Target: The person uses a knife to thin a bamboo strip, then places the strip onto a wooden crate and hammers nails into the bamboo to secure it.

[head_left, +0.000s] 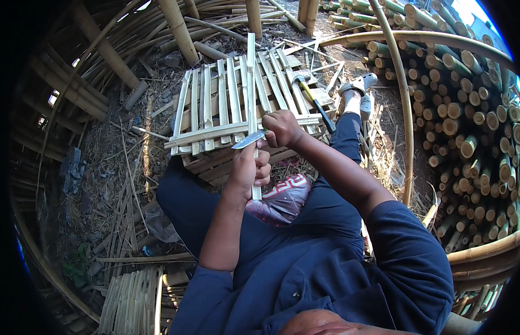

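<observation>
My left hand [252, 168] is closed around a long, pale bamboo strip [251, 84], which points away from me over a slatted bamboo panel. In my right hand [280, 129] is a knife [249, 139], its blade lying across the strip just beyond my left fingers. The handle is mostly hidden in my fist. Beneath the strip's far part, the slatted panel [218, 131] rests on a low stack of bamboo pieces in front of me. A hammer [314, 100] with a yellow and black handle lies on the panel's right side.
Cut bamboo poles [466, 111] are piled high on the right, behind a bent bamboo pole [404, 100]. Bundled strips [129, 304] lie at the lower left. Upright bamboo posts [178, 30] stand at the back. A printed cloth bundle [282, 200] sits between my legs. Shavings litter the ground.
</observation>
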The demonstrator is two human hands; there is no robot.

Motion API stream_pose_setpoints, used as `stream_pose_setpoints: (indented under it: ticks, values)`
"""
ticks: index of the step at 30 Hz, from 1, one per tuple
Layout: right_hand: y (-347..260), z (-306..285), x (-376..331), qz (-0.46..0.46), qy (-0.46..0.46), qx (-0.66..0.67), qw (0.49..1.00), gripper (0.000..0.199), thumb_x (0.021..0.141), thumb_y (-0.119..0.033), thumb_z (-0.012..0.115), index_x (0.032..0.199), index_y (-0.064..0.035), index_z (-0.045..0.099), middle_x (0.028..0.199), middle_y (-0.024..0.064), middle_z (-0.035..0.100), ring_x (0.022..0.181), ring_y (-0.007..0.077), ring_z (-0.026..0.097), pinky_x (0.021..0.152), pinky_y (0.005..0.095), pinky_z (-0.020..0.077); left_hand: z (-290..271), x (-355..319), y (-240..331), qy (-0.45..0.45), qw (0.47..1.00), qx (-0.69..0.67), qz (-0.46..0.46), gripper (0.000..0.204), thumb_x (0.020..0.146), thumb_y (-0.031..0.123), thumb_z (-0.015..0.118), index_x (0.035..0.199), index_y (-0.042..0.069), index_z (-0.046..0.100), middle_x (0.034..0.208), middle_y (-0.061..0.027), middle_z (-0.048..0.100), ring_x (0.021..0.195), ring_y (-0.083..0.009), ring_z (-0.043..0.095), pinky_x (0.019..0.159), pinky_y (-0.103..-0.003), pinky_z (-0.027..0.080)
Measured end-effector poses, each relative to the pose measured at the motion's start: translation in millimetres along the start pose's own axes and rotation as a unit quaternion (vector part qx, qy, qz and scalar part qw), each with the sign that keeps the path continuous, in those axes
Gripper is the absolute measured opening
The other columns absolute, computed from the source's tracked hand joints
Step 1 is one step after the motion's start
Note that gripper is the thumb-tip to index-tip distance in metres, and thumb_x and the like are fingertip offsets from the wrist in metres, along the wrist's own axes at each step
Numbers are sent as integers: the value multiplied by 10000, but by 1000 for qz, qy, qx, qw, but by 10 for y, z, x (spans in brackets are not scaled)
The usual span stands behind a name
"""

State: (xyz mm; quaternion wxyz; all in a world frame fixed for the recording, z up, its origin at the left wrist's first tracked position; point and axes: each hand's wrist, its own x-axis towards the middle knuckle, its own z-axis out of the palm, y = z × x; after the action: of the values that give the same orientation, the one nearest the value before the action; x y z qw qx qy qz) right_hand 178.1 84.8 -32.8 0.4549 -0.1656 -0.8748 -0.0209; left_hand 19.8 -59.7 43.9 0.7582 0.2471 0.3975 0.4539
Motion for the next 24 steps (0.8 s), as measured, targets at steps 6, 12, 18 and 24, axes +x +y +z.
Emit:
stream_pose_setpoints:
  ticks: [6,12,18,24]
  values:
    - [76,176,100,27,-10,-7,1000,479,986,-483,441,737,-77,487,616,133,496,534,378,548,512,475,434,-72,37,77,29,999,-37,9,193,1085,333,443,969,187,492,601,99,272,413,-21,217,343,-220,196]
    - [210,334,199,26,-33,-20,999,353,927,-391,562,756,-83,538,608,111,554,546,352,605,520,468,478,-316,202,104,21,998,-53,14,200,1074,339,445,943,192,476,608,93,273,424,-27,219,363,-231,194]
    - [177,379,180,101,-34,-12,994,347,955,-329,533,714,-80,554,578,155,530,549,402,584,530,493,456,-522,298,120,-22,983,-184,-4,194,1080,300,453,1078,128,544,672,80,374,477,-35,300,412,-210,273]
    - [-48,240,188,101,-3,-36,994,280,949,-225,532,710,-80,563,591,125,551,536,354,595,519,467,457,-372,125,112,-21,989,-144,8,246,1110,342,435,1154,128,549,711,72,377,504,-31,304,408,-196,289]
